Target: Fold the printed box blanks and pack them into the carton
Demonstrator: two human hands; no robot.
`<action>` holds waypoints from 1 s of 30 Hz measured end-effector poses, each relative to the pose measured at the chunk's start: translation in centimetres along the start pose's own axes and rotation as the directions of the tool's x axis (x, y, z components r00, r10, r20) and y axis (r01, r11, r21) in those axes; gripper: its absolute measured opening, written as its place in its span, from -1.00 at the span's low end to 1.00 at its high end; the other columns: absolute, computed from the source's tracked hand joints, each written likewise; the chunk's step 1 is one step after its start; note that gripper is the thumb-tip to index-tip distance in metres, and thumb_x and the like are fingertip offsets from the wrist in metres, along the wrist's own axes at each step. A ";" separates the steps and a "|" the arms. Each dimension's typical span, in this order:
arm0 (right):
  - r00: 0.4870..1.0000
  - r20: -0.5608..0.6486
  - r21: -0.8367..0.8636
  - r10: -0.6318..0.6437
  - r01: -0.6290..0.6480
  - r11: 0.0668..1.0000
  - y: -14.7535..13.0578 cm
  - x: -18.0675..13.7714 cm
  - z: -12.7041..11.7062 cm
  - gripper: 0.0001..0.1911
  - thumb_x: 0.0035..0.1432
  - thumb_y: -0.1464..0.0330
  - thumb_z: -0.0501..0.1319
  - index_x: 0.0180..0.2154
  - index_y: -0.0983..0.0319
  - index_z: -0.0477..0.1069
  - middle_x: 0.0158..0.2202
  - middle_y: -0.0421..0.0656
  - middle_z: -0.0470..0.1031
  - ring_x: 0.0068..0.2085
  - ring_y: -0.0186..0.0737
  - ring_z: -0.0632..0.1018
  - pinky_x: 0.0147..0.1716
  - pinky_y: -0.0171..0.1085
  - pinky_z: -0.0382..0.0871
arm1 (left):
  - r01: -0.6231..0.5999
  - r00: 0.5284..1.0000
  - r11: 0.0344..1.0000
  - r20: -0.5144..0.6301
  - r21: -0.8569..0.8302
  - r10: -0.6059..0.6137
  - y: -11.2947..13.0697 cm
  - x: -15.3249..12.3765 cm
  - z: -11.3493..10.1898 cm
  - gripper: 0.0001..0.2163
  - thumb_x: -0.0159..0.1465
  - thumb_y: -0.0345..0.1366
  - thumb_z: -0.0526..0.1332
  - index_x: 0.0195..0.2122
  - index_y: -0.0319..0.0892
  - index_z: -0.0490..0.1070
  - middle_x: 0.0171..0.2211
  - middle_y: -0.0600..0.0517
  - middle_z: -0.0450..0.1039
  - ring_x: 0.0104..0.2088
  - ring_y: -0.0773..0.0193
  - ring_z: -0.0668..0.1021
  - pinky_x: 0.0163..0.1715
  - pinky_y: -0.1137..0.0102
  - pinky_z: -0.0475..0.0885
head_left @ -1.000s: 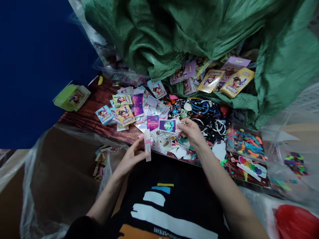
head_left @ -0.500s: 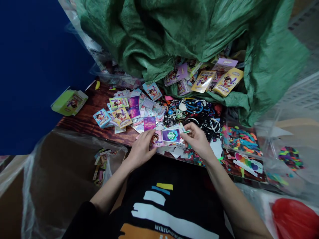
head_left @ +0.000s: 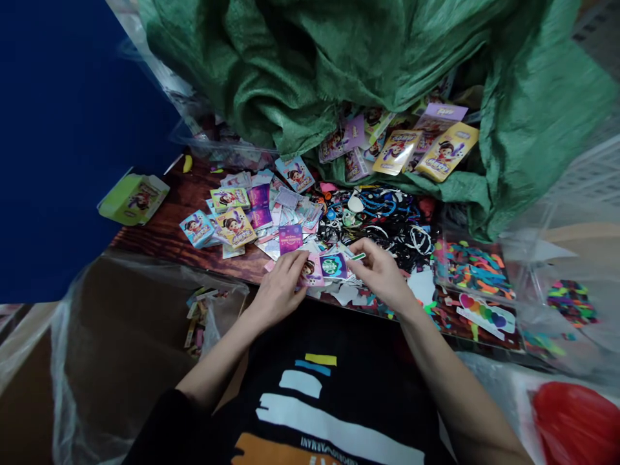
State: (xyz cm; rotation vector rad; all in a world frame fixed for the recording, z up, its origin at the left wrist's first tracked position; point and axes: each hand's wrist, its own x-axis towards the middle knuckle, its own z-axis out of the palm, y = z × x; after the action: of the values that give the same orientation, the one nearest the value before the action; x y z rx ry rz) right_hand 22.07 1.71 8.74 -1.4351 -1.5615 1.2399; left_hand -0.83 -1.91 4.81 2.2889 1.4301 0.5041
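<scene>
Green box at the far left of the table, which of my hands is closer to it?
Left. The left hand sits right of the green box, across a spread of packets, fingertips on a pink card. The right hand is further right, pinching a purple card.

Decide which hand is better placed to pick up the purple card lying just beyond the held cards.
Left, probably: the left hand, holding a pink card, has fingertips just below the purple card; the right hand, pinching the green-circle card, sits farther right.

Red bag [head_left: 576, 423] cut off btm-right (print on cards [head_left: 333, 265] too small).
</scene>
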 end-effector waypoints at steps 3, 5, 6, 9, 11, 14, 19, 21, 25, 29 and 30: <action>0.999 -0.028 0.131 0.039 -0.035 0.991 0.3 0.3 0.6 -0.80 0.06 0.23 0.27 -0.34 0.18 0.31 -0.59 -0.35 0.24 -0.62 -0.41 0.26 -0.68 -0.39 0.09 | 0.006 1.000 1.000 -0.024 -0.020 -0.007 0.2 0.2 0.3 -0.37 0.25 -0.39 0.20 0.33 -0.20 0.02 0.22 -0.24 0.28 0.23 -0.03 0.35 0.16 0.08 0.39; 0.993 -0.091 0.246 0.069 -0.045 0.968 0.8 0.6 1.0 -0.74 0.02 0.19 0.30 -0.34 0.17 0.29 -0.58 -0.35 0.26 -0.65 -0.41 0.28 -0.70 -0.38 0.14 | 0.017 0.999 0.999 -0.034 -0.043 -0.018 0.1 0.3 0.6 -0.38 0.25 -0.37 0.21 0.32 -0.22 0.04 0.22 -0.25 0.28 0.23 -0.04 0.36 0.17 0.07 0.38; 0.990 -0.118 0.292 0.082 -0.044 0.956 1.0 0.7 1.2 -0.72 0.00 0.18 0.31 -0.36 0.16 0.28 -0.56 -0.34 0.28 -0.65 -0.40 0.30 -0.71 -0.37 0.19 | 0.022 0.999 0.998 -0.035 -0.057 -0.024 0.0 0.4 0.7 -0.38 0.25 -0.36 0.21 0.32 -0.21 0.04 0.22 -0.24 0.28 0.23 -0.04 0.36 0.18 0.07 0.37; 0.980 -0.171 0.347 0.103 -0.038 0.937 1.5 0.7 1.6 -0.69 -0.03 0.16 0.35 -0.41 0.16 0.27 -0.53 -0.32 0.31 -0.61 -0.38 0.36 -0.68 -0.34 0.31 | 0.034 0.999 0.996 -0.027 -0.085 -0.036 -0.6 0.3 1.2 -0.37 0.24 -0.36 0.21 0.32 -0.20 0.03 0.22 -0.24 0.28 0.23 -0.05 0.36 0.17 0.05 0.37; 0.974 -0.201 0.341 0.103 -0.029 0.940 1.6 0.6 1.6 -0.69 -0.04 0.16 0.36 -0.43 0.16 0.28 -0.52 -0.31 0.31 -0.59 -0.37 0.37 -0.66 -0.33 0.37 | 0.030 0.999 0.996 -0.016 -0.080 -0.032 -0.9 0.2 1.5 -0.36 0.24 -0.38 0.20 0.33 -0.20 0.02 0.22 -0.25 0.27 0.23 -0.06 0.36 0.17 0.03 0.37; 0.967 -0.233 0.339 0.099 -0.015 0.941 1.5 0.4 1.5 -0.69 -0.03 0.14 0.37 -0.44 0.15 0.29 -0.52 -0.30 0.31 -0.58 -0.35 0.37 -0.63 -0.31 0.42 | 0.023 0.999 0.997 -0.030 -0.076 -0.025 -1.0 0.1 1.8 -0.35 0.24 -0.38 0.20 0.34 -0.17 0.00 0.22 -0.24 0.28 0.23 -0.06 0.36 0.16 0.03 0.38; 0.976 -0.139 0.421 0.170 -0.097 0.902 2.0 0.1 1.9 -0.64 0.02 0.05 0.32 -0.44 0.15 0.28 -0.49 -0.27 0.35 -0.53 -0.31 0.42 -0.52 -0.25 0.49 | 0.049 0.987 0.991 -0.145 -0.121 -0.066 -0.5 0.4 2.3 -0.38 0.28 -0.28 0.21 0.33 -0.19 0.02 0.20 -0.25 0.30 0.21 -0.05 0.39 0.17 0.05 0.36; 0.983 -0.109 0.339 0.150 -0.105 0.935 2.4 -0.1 2.1 -0.66 0.07 0.06 0.28 -0.47 0.15 0.28 -0.50 -0.26 0.33 -0.51 -0.28 0.43 -0.51 -0.24 0.46 | 0.055 0.985 0.991 -0.156 -0.125 -0.075 -0.4 0.6 2.4 -0.38 0.28 -0.28 0.21 0.33 -0.18 0.02 0.19 -0.24 0.30 0.20 -0.05 0.39 0.17 0.05 0.36; 0.983 -0.159 -0.088 -0.094 0.081 0.993 2.5 -0.6 2.1 -0.74 0.18 0.18 0.21 -0.48 0.17 0.35 -0.34 -0.14 0.38 -0.25 -0.13 0.49 -0.29 -0.16 0.43 | 0.027 0.988 0.995 -0.151 -0.098 -0.041 -0.2 0.7 2.4 -0.37 0.26 -0.34 0.20 0.33 -0.19 0.01 0.20 -0.24 0.29 0.21 -0.05 0.37 0.17 0.06 0.36; 0.923 -0.224 -0.330 -0.313 0.231 0.915 1.7 -1.3 2.4 -0.86 0.22 0.30 0.20 -0.40 0.16 0.37 -0.07 -0.04 0.42 0.00 -0.01 0.42 -0.04 -0.04 0.35 | -0.038 0.988 0.995 -0.153 -0.098 0.022 0.3 0.9 2.3 -0.36 0.26 -0.37 0.20 0.34 -0.16 -0.03 0.20 -0.23 0.27 0.22 -0.03 0.36 0.18 0.07 0.36; 0.923 -0.188 -0.353 -0.334 0.254 0.901 1.6 -1.3 2.5 -0.86 0.22 0.32 0.19 -0.41 0.16 0.37 -0.07 -0.05 0.43 0.00 -0.01 0.42 -0.02 -0.03 0.33 | -0.052 0.988 0.993 -0.153 -0.105 0.036 0.4 0.9 2.4 -0.36 0.26 -0.37 0.19 0.34 -0.15 -0.03 0.20 -0.22 0.27 0.22 -0.02 0.36 0.18 0.07 0.35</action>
State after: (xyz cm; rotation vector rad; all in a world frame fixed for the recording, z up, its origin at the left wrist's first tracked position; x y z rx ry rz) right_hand 20.47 -0.14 6.56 -1.4144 -1.7840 0.6212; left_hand 1.06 -1.55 3.09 2.2406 1.3865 0.7652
